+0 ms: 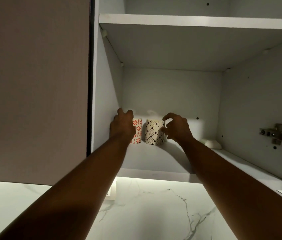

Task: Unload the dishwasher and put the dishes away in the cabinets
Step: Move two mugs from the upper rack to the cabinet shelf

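Mugs (154,132) on shelf (154,158) | bowl (211,143) right | hinge (277,135) beyond

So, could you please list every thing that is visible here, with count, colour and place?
Flower mug: one, white with red flowers, lower shelf, left.
Diamond mug: one, cream with dark diamonds, just right of it.
Small bowl: one, white, lower shelf, right.
Cabinet: one, white, open.
Hinge: one, metal, right wall.
Backsplash: one, white marble, below.
Left hand: one, at the flower mug; grip hidden.
Right hand: one, fingers curled, beside the diamond mug.
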